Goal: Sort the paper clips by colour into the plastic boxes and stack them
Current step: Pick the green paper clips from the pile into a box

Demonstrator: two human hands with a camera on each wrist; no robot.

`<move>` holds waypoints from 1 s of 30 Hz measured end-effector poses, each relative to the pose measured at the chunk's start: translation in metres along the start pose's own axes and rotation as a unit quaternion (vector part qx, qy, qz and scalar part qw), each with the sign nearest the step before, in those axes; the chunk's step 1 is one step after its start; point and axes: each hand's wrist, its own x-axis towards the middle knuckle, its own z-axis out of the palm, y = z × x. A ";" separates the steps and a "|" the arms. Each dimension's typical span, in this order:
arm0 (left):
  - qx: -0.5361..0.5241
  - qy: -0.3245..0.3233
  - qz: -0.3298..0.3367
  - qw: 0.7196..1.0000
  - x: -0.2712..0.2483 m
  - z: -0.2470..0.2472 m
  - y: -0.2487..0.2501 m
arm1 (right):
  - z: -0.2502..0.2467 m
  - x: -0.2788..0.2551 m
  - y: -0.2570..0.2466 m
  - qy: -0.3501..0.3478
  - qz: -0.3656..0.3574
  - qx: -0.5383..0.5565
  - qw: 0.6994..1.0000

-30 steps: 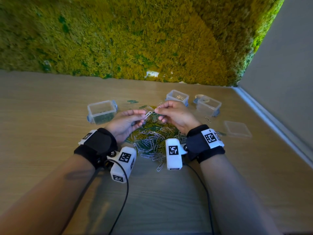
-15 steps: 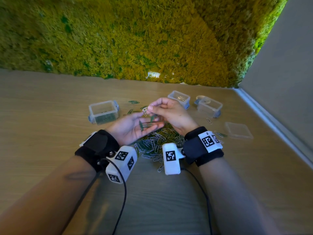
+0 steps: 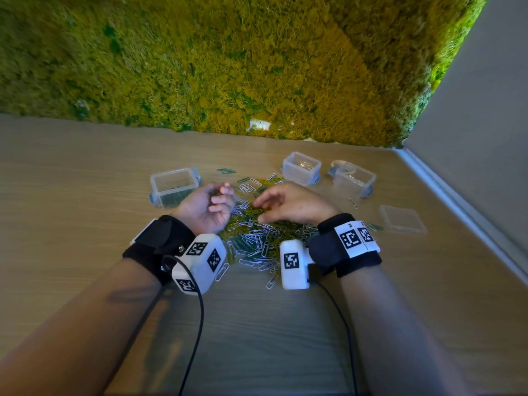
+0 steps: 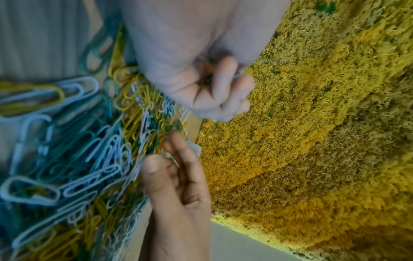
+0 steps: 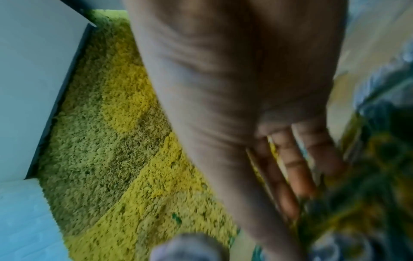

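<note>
From the head view we see our left hand [image 3: 207, 205] cupped palm-up, fingers curled over green clips [image 3: 213, 191], beside the box [image 3: 174, 186] holding green ones, while our right hand [image 3: 288, 205] reaches loose-fingered into the mixed clip pile [image 3: 257, 241]. The left wrist view shows green clips [image 4: 209, 80] inside our curled fingers; the blurred right wrist view shows straight fingers [image 5: 290, 167] holding nothing
</note>
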 end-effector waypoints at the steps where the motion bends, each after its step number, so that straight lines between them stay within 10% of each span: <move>1: 0.010 0.004 0.011 1.000 -0.001 0.001 0.000 | 0.003 0.001 -0.001 -0.021 -0.006 -0.035 0.999; 8: 0.066 0.035 0.060 0.995 0.003 0.003 -0.004 | 0.014 0.014 0.011 0.089 -0.031 -0.009 0.995; 17: 0.236 0.007 0.088 0.968 0.004 0.004 -0.011 | -0.004 0.004 0.009 0.045 -0.014 0.431 0.901; 30: 0.344 -0.017 0.088 0.935 0.003 0.004 -0.015 | 0.002 0.001 0.001 0.007 -0.065 0.459 0.886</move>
